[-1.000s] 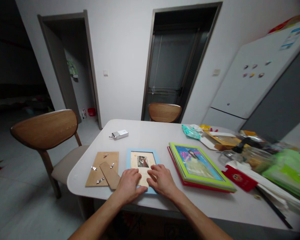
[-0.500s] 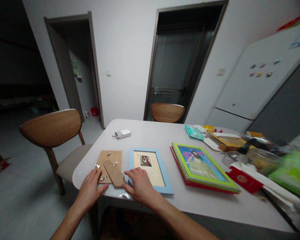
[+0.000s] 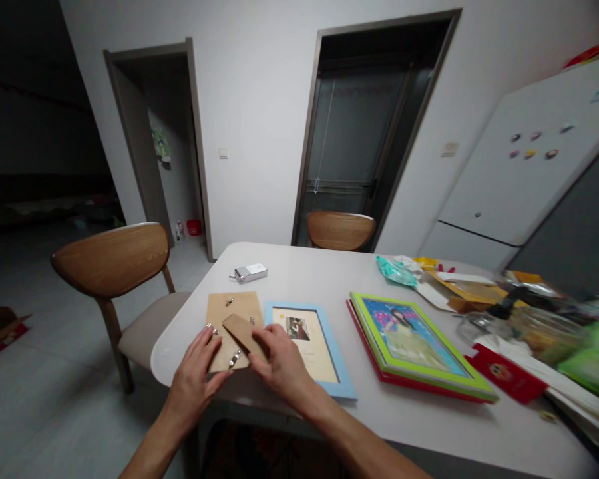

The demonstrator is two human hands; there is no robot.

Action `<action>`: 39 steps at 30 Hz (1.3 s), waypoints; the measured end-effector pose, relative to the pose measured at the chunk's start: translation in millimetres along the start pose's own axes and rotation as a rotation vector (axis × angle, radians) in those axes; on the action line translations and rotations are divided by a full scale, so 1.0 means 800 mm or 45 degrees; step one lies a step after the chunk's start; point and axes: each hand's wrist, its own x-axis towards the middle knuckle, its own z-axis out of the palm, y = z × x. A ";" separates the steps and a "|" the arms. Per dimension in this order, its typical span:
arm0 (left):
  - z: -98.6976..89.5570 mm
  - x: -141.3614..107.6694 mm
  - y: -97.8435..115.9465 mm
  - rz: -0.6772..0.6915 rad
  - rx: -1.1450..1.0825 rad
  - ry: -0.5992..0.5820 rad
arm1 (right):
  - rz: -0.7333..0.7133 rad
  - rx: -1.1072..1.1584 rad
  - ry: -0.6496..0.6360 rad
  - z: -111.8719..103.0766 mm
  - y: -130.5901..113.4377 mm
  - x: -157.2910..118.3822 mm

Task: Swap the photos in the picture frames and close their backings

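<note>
A brown photo frame backing board (image 3: 218,352) with small metal clips and a fold-out stand leg (image 3: 240,336) is at the table's near left edge. My left hand (image 3: 194,372) has its fingers on the board's lower left side, with the thumb near the bottom edge. With thumb and fingers, my right hand (image 3: 283,366) pinches the lower end of the stand leg, which is tilted up from the board. Just right of it lies a light blue photo frame (image 3: 333,342), face up with a cream mat and a small picture, partly covered by my right hand.
A green photo frame (image 3: 409,332) is stacked on a red one (image 3: 367,349). A silver-white box-like device (image 3: 251,273) lies farther back. Bags, papers and a red envelope (image 3: 506,372) clutter the right side. Wooden chairs (image 3: 112,259) stand at the left and the far side.
My right hand has closed on the stand leg and lifted its lower end. The backing board has shifted slightly away from the near edge. My left hand stays at its side.
</note>
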 end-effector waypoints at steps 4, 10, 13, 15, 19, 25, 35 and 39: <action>0.019 0.025 0.057 0.047 -0.086 -0.078 | 0.057 -0.045 0.070 -0.051 0.025 -0.022; 0.081 0.040 0.109 0.052 -0.144 -0.405 | 0.282 -0.259 0.033 -0.083 0.090 -0.065; 0.091 0.047 0.116 0.042 -0.131 -0.518 | 0.272 -0.331 0.042 -0.077 0.110 -0.072; 0.091 0.049 0.117 0.021 -0.112 -0.595 | 0.244 -0.398 0.060 -0.068 0.120 -0.072; 0.090 0.046 0.113 0.002 -0.085 -0.688 | 0.200 -0.547 0.113 -0.050 0.131 -0.071; 0.093 0.032 0.107 0.021 -0.120 -0.669 | 0.128 -0.629 0.115 -0.050 0.130 -0.081; 0.088 0.030 0.109 0.029 -0.212 -0.615 | -0.070 -0.580 -0.184 -0.053 0.097 -0.081; 0.088 0.030 0.108 0.022 -0.235 -0.606 | -0.048 -0.527 -0.243 -0.056 0.091 -0.076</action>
